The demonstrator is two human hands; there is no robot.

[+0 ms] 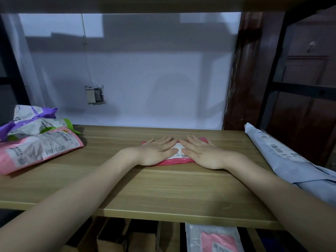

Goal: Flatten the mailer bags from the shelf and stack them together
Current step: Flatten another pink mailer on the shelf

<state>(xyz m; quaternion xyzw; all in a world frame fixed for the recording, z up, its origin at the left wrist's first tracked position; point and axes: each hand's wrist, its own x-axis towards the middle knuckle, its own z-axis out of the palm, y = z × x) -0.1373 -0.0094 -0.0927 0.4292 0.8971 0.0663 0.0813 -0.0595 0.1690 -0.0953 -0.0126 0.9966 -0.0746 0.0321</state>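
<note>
Pink mailer bag (pixel 174 161) — flat, white-labelled

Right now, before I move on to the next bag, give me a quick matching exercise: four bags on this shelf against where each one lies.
Things:
1. red mailer bag
2. pale blue mailer bag
3. purple mailer bag
4. pink mailer bag

Places:
A. top of the left pile
B. right end of the shelf
C. pressed under both hands
D. bottom front of the left pile

Pairs: 1-C, 2-B, 3-A, 4-D
</note>
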